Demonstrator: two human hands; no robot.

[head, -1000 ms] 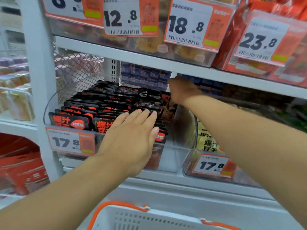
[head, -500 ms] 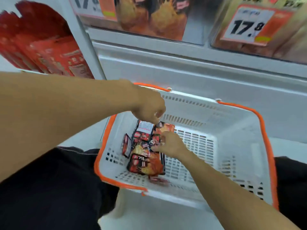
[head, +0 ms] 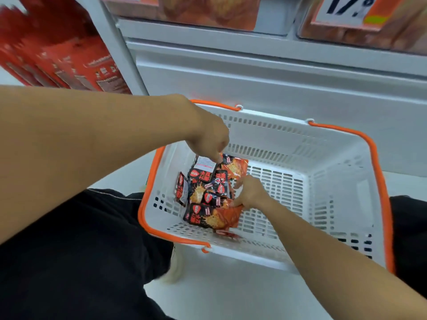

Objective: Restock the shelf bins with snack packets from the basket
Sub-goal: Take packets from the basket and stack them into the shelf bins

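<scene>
**Two hands at the packet pile in a white shopping basket**

One white slatted basket [head: 288, 144] with an orange rim and two orange handles stands on the pale floor below the shelf front; it serves here as the landmark. Inside it, gathered in the left half of its floor, lies a single pile of black-and-red snack packets [head: 208, 199]. At least six packets can be made out, but they overlap and an exact count cannot be given. One packet [head: 181, 189] stands on edge at the left of the pile, near the basket's left wall; a large one [head: 213, 218] lies flat at the near end. The right half of the basket floor shows only slats.

Two hands reach into the basket. The left hand [head: 212, 139], above the far end of the pile, has curled fingers whose tips meet the white-labelled top packet [head: 205, 163]; whether they pinch it or only touch it cannot be told. The right hand [head: 248, 192] lies against the right edge of the pile, fingers bent down onto the packets; a grip cannot be confirmed.

Above the basket, two clear shelf bins [head: 208, 10] show at the frame top, the right one bearing one price tag [head: 346, 8]. Left of the basket, beyond a white upright, stand red boxes [head: 69, 63].
</scene>
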